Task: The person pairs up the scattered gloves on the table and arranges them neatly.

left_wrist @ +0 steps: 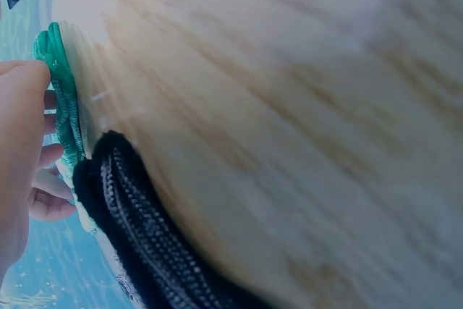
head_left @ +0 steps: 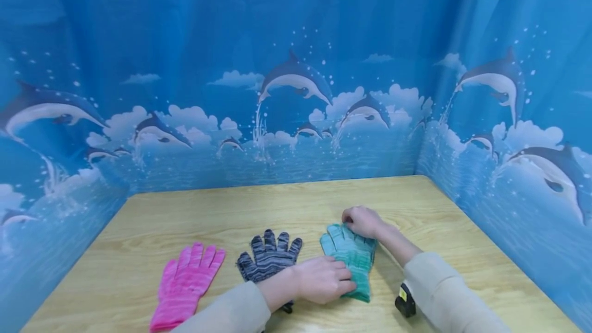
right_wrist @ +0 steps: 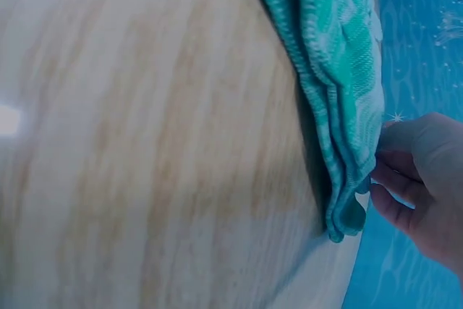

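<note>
A green knit glove lies on the table with its fingers pointing away, and another knit layer shows along its right edge. My left hand rests on its cuff end, fingers loosely bent. The right hand pinches the glove's finger end with curled fingers; in the right wrist view, its fingertips are right at the edge of the layered green knit. Partly hidden under my left forearm is a black-and-grey knit glove, whose thick folded edge shows in the left wrist view.
A pink knit glove lies at the left of the wooden table. By the right sleeve is a small black object with a yellow label. Blue dolphin-print curtains enclose the table at the back and sides.
</note>
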Motion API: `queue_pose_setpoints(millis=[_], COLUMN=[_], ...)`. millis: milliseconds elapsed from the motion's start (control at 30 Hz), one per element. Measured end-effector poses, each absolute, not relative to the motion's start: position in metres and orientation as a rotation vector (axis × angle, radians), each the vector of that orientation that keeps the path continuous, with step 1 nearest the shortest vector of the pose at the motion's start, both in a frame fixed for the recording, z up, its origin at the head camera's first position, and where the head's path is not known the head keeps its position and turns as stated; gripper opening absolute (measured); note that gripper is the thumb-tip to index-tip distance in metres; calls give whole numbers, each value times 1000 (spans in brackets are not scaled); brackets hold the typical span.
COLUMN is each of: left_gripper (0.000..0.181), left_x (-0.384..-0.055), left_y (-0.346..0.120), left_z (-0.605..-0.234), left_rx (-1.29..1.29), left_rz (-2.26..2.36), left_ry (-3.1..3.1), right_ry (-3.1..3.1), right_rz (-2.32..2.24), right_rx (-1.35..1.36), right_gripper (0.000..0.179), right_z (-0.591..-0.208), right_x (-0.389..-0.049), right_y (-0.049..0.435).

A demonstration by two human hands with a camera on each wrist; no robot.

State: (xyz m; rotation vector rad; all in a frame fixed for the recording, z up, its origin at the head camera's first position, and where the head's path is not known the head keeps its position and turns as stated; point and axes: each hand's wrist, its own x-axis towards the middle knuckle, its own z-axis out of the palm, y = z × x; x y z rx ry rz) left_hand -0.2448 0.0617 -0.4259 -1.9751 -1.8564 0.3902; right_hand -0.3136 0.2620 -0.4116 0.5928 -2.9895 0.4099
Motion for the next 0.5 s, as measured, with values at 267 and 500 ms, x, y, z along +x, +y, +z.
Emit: queue_pose_setpoints(millis=[267, 500], left_gripper=[27, 26], left_x=[-244, -242], left_y=[62, 62], left_z=[-425, -426], left_rx=[-1979, -1964], left_rz=[389, 365], left_ry=[-1857, -1851], right_ry=[-2953, -2954], right_rz=[418, 416], right_rx=[672, 755], right_gripper=[8, 11], right_z=[-415, -418], right_x=[-314, -315], right_y=[261, 263])
